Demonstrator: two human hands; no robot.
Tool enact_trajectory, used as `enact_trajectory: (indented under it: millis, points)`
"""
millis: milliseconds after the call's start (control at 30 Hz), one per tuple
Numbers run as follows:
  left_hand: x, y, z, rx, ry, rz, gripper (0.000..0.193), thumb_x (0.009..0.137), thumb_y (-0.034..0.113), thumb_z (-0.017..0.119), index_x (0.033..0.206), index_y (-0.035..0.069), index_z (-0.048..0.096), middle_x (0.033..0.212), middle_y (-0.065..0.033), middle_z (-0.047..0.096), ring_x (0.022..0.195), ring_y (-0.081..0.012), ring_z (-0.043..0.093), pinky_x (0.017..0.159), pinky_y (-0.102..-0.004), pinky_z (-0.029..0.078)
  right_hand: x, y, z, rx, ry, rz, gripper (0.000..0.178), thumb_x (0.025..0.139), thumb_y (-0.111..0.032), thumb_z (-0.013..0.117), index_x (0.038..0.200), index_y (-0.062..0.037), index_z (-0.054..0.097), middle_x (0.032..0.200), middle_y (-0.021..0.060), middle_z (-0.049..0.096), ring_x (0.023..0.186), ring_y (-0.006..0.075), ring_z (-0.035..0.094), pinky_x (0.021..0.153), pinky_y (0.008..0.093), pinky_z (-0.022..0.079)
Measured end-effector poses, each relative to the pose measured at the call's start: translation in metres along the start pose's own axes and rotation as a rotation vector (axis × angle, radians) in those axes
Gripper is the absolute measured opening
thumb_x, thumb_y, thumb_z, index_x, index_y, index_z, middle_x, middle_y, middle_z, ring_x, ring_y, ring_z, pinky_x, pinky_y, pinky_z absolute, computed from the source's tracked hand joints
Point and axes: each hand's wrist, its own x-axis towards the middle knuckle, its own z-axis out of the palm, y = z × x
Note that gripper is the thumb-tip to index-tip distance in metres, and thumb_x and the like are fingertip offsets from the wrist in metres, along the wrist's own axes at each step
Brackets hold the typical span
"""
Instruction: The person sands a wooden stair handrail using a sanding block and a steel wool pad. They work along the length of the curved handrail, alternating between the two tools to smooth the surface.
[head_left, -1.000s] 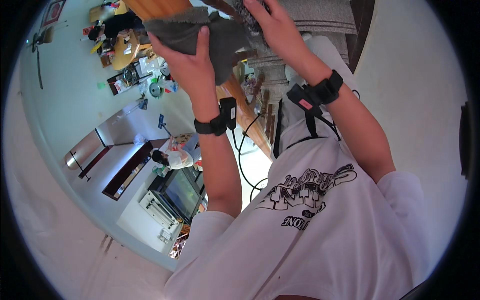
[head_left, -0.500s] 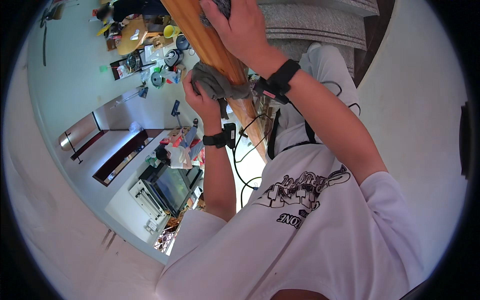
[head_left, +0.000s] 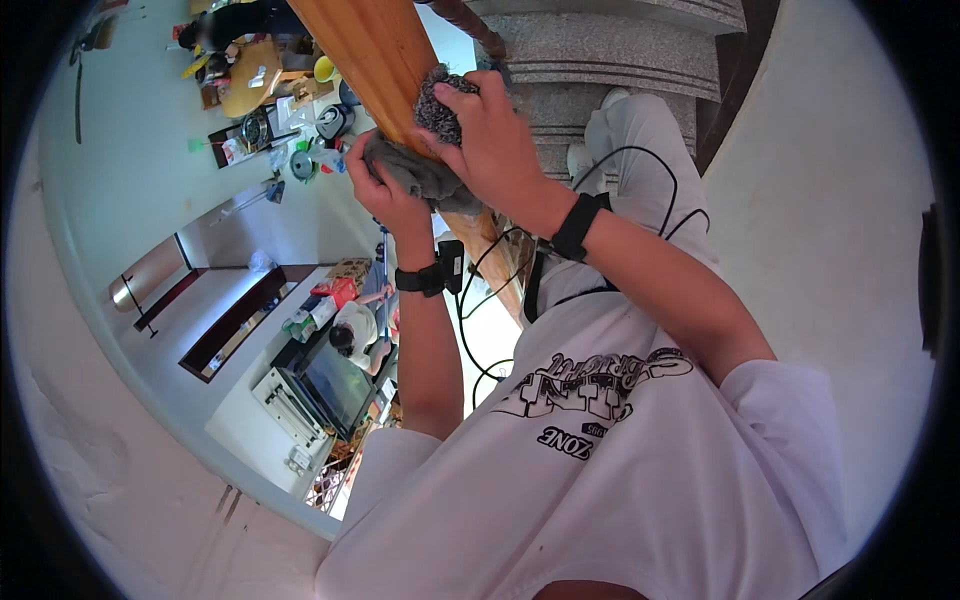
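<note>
A wooden handrail (head_left: 385, 62) runs slantwise in front of me. My left hand (head_left: 392, 200) is closed on a bunched grey cloth (head_left: 412, 172) that lies against the rail and wraps over it. Just above it, my right hand (head_left: 492, 140) grips a speckled dark grey scrubbing sponge (head_left: 440, 106) and presses it to the rail's right side. The two hands are close together, with the right wrist to the right of the cloth. The rail's underside is hidden behind the cloth and hands.
Grey stone stairs (head_left: 600, 50) rise beyond the rail on the right, beside a white wall (head_left: 820, 200). Black cables (head_left: 462, 310) hang from my wrist straps. Down on the left is a room with a television (head_left: 338, 378), a cluttered table (head_left: 252, 80) and other people (head_left: 357, 328).
My right hand has come down the rail with the sponge, close to the left hand. The left hand and cloth have shifted slightly left. The person by the television has moved.
</note>
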Motion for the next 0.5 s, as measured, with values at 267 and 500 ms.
enact_trajectory:
  millis: [267,500]
  points:
    - [0.004,-0.002,0.007,-0.030,0.016,-0.010,0.024,0.104,0.008,0.043,0.121,-0.002,0.057,0.112,-0.0140,0.064,0.101,-0.0245,0.063,0.092,-0.0357,0.049,0.010,-0.001,0.003,0.049,0.015,0.103,0.046,0.089,-0.031,0.079,0.123,-0.0082,0.056,0.112,0.0138,0.048,0.093,0.0341,0.062,0.073,0.0426,0.056]
    - [0.001,0.002,0.011,-0.049,0.019,-0.021,0.025,0.104,0.010,0.042,0.122,-0.002,0.056,0.107,-0.0134,0.064,0.098,-0.0232,0.063,0.090,-0.0346,0.049,0.070,-0.004,-0.002,-0.036,0.108,-0.039,0.045,0.092,-0.033,0.077,0.122,-0.0067,0.057,0.112,0.0160,0.049,0.095,0.0355,0.063,0.071,0.0428,0.058]
